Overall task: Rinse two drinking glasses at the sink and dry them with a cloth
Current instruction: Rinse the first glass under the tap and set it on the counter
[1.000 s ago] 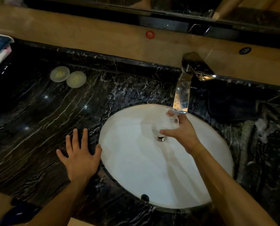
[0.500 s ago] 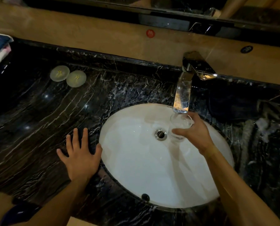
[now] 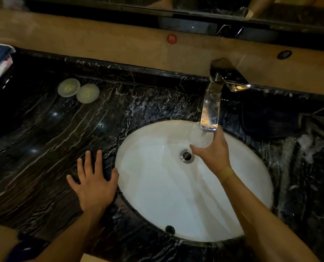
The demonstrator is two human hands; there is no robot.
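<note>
Clear drinking glass [image 3: 200, 138] held tilted just under the spout of the chrome faucet [image 3: 211, 110], above the white oval sink basin [image 3: 157, 186] and just beyond the round metal drain [image 3: 186, 156]. Right hand [image 3: 213, 154] wrapped round the glass, thumb and fingers curled on its wall. Left hand [image 3: 94, 183] pressed flat on the black white-veined marble counter [image 3: 44, 138] just left of the basin rim, fingers straight and spread. Two pale round discs [image 3: 78, 90] lying side by side on the counter, well beyond and left of the basin.
</note>
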